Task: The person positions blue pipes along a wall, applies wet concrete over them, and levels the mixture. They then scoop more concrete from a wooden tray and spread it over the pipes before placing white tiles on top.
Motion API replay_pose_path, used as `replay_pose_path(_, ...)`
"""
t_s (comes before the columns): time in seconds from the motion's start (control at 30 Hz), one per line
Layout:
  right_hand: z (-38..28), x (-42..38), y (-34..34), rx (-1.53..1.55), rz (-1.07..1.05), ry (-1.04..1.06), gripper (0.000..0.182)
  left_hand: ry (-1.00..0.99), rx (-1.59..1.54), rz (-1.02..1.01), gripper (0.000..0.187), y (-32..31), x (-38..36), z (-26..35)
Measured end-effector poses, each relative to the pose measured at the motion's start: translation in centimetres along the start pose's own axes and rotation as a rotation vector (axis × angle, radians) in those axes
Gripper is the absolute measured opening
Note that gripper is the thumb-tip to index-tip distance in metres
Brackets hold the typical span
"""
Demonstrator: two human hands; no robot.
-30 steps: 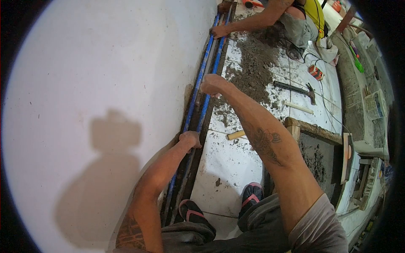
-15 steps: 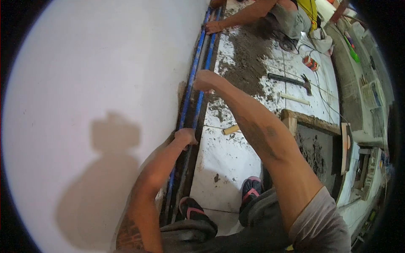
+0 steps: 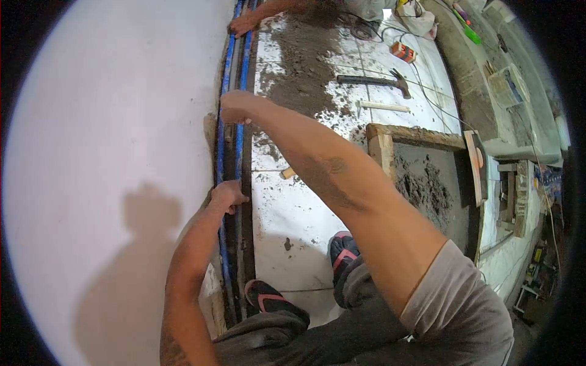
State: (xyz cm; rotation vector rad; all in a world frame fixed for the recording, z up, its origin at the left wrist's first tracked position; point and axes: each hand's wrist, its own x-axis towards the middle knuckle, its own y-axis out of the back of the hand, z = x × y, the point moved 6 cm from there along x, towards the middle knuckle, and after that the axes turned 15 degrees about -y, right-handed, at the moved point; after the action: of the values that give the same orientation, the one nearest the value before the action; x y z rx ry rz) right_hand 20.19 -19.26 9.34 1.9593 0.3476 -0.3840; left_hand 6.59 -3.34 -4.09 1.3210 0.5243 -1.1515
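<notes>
Two blue pipes (image 3: 238,73) run in a dark channel (image 3: 246,201) along the foot of a white wall (image 3: 110,134). My right hand (image 3: 235,108) is closed over the pipes farther along the channel. Closer to me, my left hand (image 3: 227,196) grips the same pipes with curled fingers. A co-worker's hand (image 3: 243,25) rests on the pipes at the far end.
Loose mortar (image 3: 305,55) covers the tiled floor beside the channel. A hammer (image 3: 373,80), a white stick (image 3: 383,107) and an orange tool (image 3: 403,52) lie beyond. A wooden box of mortar (image 3: 421,183) stands to my right. My sandalled feet (image 3: 274,302) are near the channel.
The view has swung, so the channel and pipes now sit further left in the frame. Both my hands stay on the pipes; the co-worker's body has left the view.
</notes>
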Motion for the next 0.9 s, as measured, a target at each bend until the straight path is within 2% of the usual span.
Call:
replay_pose_path(0.07,0.2,-0.8,0.4,0.074,0.024,-0.012,0.017,0.010,0.002,-0.028,0.034,0.0,0.0,0.0)
replay_pose_path(0.17,0.8,0.3,-0.5,0.064,-0.136,-0.070,0.017,-0.058,-0.047,0.039,0.034,0.0,0.1,-0.2)
replay_pose_path(0.27,0.5,0.4,-0.6,-0.030,-0.078,-0.080,0.018,-0.063,-0.069,0.030,0.032,-0.1,0.0,0.0)
replay_pose_path(0.37,0.6,-0.1,-0.6,0.044,-0.086,-0.046,0.020,0.001,-0.023,0.004,0.031,0.3,-0.4,0.3)
replay_pose_path(0.47,0.1,0.1,-0.6,0.043,-0.011,-0.053,0.020,-0.068,0.056,0.034,0.034,0.8,-1.4,1.4)
replay_pose_path(0.57,0.1,1.3,-1.6,-0.055,-0.086,-0.034,0.021,-0.044,-0.058,0.009,0.038,-0.5,0.8,-0.7)
replay_pose_path(0.6,0.0,0.9,-1.2,-0.032,0.071,0.087,0.023,0.011,-0.002,-0.046,0.041,-0.2,0.2,0.0)
replay_pose_path(0.7,0.4,1.4,-1.4,0.010,-0.006,-0.026,0.025,-0.026,-0.004,-0.005,0.039,0.4,-0.9,0.9)
replay_pose_path(0.8,0.6,0.5,-0.8,0.090,-0.021,-0.050,0.026,-0.055,0.087,0.013,0.039,0.4,-0.2,0.7)
replay_pose_path(0.87,0.7,0.6,-0.3,0.096,-0.167,-0.023,0.026,-0.009,-0.023,-0.006,0.038,0.2,-0.2,0.2)
replay_pose_path(0.9,0.7,0.7,-0.4,0.099,-0.160,-0.011,0.026,0.014,-0.078,-0.017,0.038,0.1,-0.3,0.1)
